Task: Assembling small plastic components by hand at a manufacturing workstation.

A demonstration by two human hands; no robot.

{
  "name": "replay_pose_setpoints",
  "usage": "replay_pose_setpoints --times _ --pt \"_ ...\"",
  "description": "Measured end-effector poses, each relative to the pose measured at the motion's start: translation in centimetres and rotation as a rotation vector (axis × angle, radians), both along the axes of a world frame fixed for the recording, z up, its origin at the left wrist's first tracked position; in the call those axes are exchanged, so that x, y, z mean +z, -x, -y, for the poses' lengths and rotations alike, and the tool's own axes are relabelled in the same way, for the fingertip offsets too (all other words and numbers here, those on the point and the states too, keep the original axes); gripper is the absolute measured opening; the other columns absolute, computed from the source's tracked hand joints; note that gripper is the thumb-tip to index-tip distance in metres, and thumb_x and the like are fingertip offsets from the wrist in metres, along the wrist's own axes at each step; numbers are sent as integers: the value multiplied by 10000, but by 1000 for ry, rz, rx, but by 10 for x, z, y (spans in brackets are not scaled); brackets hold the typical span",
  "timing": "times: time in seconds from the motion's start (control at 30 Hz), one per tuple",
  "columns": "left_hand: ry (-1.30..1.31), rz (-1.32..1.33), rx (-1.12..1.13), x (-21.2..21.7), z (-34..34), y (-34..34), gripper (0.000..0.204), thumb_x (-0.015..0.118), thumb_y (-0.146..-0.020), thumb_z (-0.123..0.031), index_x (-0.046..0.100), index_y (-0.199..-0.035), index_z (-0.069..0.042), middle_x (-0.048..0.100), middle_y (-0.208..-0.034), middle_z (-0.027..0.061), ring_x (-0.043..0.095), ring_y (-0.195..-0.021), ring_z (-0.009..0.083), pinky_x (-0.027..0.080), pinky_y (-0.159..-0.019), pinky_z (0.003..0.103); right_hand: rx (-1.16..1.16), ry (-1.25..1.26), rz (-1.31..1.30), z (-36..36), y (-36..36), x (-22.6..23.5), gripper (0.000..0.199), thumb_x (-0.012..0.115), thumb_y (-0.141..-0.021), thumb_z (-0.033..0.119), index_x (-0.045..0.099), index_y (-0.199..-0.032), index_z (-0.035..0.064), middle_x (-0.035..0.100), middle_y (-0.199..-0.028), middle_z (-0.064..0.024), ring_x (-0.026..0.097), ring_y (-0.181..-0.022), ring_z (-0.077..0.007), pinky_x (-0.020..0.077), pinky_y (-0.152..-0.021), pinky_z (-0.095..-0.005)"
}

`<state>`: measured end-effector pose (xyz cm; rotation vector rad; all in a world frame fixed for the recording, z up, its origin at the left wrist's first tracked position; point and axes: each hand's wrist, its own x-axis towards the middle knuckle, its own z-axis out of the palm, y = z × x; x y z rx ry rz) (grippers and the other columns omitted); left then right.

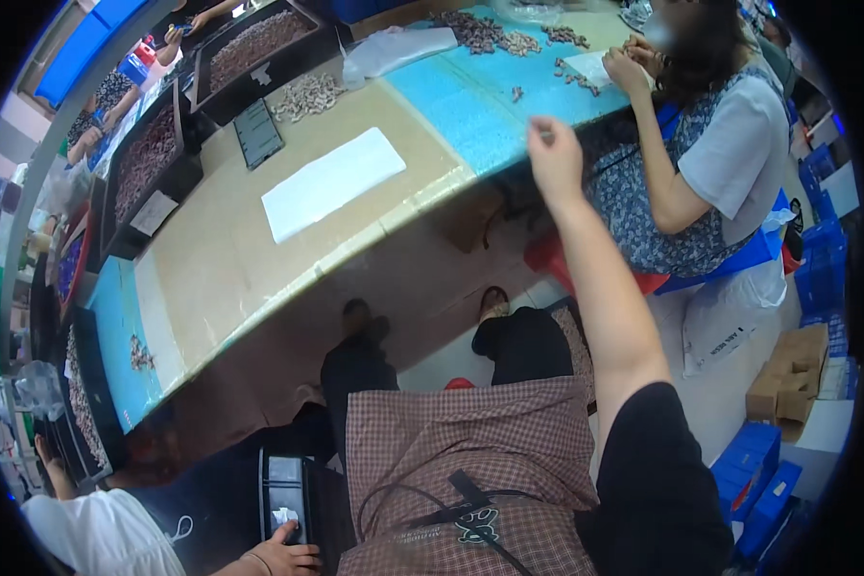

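Note:
My right hand (555,158) is raised past the table's near edge, close to the blue part of the top. Its fingers are curled in toward the thumb; anything inside them is too small or hidden to make out. My left hand is not in view. On the tan part of the table lies a blank white sheet (334,182). Behind it are a dark flat tablet-like device (258,132) and a loose pile of small pale pieces (307,97).
Black bins (148,158) of small pieces line the far left. A co-worker (730,154) sits at the right by brownish piles (470,34). At lower left, another person's hand (293,555) rests on a dark box (286,485). Blue boxes (747,470) and a cardboard carton (787,379) stand right.

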<state>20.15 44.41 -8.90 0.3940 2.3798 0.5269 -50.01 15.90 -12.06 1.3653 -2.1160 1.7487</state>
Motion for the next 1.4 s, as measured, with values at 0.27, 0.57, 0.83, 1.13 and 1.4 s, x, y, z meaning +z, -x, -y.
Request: replay_pose_setpoints --times 0.27,0.57,0.83,1.13,1.4 --pt "-7 397 239 34 27 45 362 562 -839 -349 580 -1201 -370 403 -1376 -196 203 -1391 106 143 -994 759 -78 124 -19 -9 -29 -11 194 533 -935 180 596 -956 -2 616 -903 -135 604 -818 -292 471 -746 -341" --pt "332 368 1624 20 29 190 162 537 -898 -170 613 -1032 -121 642 -1059 105 602 -1035 295 467 -859 495 1351 -1900 -102 -183 -245 -256 393 538 -868 251 576 -1196 38 583 -1218 -203 582 -1077 -341 459 -908 -405" --pt "934 -1184 1867 6 277 225 379 555 -877 -44 482 -1243 22 413 -1350 235 390 -1274 388 307 -1055 443 1489 -1668 -193 -172 -316 -276 392 530 -867 231 569 -1202 29 584 -1211 -211 582 -1083 -342 457 -917 -408" --pt "819 -543 1859 -12 323 255 652 534 -879 -216 266 -1409 52 121 -1493 292 95 -1382 500 107 -1097 594 1466 -1672 -161 -47 -241 -277 392 521 -866 208 561 -1208 19 586 -1204 -220 582 -1090 -344 454 -928 -411" --pt "822 -566 1866 -8 335 255 723 612 -786 -202 300 -1402 8 229 -1455 284 190 -1361 484 153 -1080 618 1288 -1552 -173 15 -251 -259 393 513 -865 188 553 -1214 11 587 -1197 -228 581 -1096 -345 452 -937 -414"
